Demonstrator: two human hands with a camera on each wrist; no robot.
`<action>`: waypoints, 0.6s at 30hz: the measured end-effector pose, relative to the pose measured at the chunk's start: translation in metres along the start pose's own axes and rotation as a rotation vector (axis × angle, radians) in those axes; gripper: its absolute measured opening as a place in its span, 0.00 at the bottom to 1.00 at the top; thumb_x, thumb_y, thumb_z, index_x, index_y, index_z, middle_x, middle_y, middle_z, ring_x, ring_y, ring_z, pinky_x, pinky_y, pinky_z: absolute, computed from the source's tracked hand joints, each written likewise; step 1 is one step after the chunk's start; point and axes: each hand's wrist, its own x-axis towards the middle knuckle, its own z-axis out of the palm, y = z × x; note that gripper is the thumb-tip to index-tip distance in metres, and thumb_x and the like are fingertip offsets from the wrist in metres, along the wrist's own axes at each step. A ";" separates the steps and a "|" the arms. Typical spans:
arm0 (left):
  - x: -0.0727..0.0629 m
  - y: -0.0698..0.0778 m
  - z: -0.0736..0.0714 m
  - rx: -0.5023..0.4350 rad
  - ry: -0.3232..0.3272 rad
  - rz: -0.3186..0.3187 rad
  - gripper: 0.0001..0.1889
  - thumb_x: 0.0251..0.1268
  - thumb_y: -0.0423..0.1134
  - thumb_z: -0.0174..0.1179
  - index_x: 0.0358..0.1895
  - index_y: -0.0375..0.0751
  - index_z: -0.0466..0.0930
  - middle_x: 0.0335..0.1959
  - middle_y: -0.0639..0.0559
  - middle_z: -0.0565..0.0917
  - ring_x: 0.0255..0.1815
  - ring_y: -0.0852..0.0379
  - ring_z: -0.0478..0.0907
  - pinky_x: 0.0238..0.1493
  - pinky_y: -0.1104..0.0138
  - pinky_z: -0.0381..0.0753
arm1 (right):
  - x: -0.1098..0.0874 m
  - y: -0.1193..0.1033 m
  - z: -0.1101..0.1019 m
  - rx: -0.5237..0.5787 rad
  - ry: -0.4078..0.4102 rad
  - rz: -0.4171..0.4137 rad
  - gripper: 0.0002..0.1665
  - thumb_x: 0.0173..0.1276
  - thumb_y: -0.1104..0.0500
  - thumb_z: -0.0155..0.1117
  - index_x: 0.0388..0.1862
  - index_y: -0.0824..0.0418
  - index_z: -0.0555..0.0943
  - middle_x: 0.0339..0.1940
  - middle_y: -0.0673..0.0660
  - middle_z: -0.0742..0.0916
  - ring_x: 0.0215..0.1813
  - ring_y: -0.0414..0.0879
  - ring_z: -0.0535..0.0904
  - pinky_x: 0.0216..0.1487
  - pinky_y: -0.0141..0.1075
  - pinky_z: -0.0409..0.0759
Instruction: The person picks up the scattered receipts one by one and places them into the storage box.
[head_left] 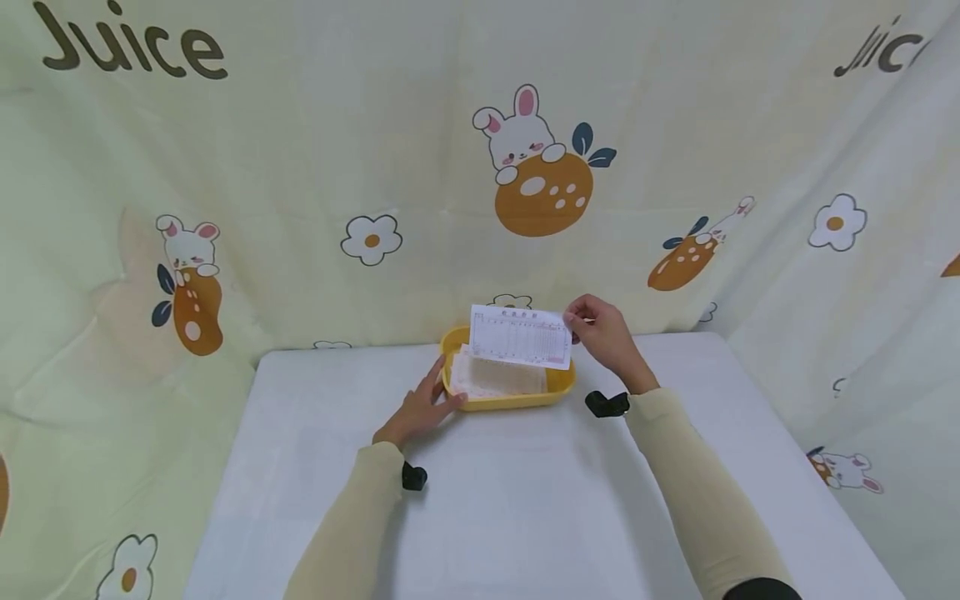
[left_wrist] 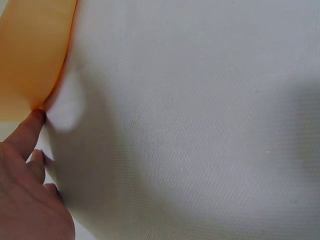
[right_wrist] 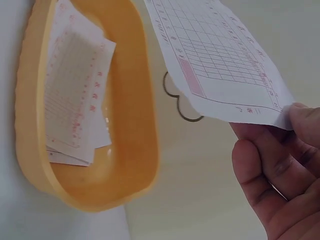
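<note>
My right hand (head_left: 606,335) pinches a printed paper slip (head_left: 520,337) at its right end, thumb against the fingers, and holds it raised over a yellow plastic basket (head_left: 517,403). The slip carries a ruled table and a pink-red block, as the right wrist view shows. Inside the basket lie several more printed slips (right_wrist: 75,95), loosely stacked with their edges out of line. With fingers spread and fairly straight, my left hand (head_left: 422,408) touches the basket's left front corner. One of its fingertips (left_wrist: 38,115) meets the basket wall in the left wrist view.
The basket stands at the far edge of a white-covered table (head_left: 517,508). Right behind it hangs a pale cloth (head_left: 435,167) printed with rabbits, oranges and flowers, which also runs down both sides. A black wrist device (head_left: 607,404) sits at the right cuff.
</note>
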 end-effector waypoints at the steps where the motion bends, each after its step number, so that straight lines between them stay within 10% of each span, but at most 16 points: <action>1: 0.000 0.000 0.000 0.001 0.001 0.000 0.48 0.78 0.63 0.60 0.90 0.62 0.41 0.87 0.43 0.58 0.87 0.36 0.46 0.84 0.38 0.36 | 0.002 0.002 0.003 0.001 -0.006 0.002 0.08 0.85 0.65 0.57 0.53 0.70 0.78 0.45 0.67 0.85 0.46 0.67 0.82 0.52 0.48 0.89; 11: 0.003 -0.003 0.000 0.004 0.005 0.028 0.48 0.79 0.61 0.61 0.90 0.62 0.41 0.88 0.45 0.55 0.88 0.38 0.46 0.84 0.40 0.35 | 0.008 0.019 0.030 0.001 -0.045 0.044 0.05 0.84 0.66 0.57 0.50 0.69 0.78 0.44 0.67 0.86 0.45 0.66 0.84 0.53 0.56 0.88; 18: 0.004 -0.007 0.001 0.001 0.006 0.032 0.49 0.77 0.63 0.61 0.90 0.62 0.41 0.88 0.45 0.55 0.88 0.38 0.47 0.84 0.39 0.36 | 0.013 0.031 0.050 -0.062 -0.089 0.032 0.04 0.83 0.66 0.59 0.45 0.68 0.79 0.39 0.64 0.85 0.36 0.55 0.80 0.41 0.41 0.86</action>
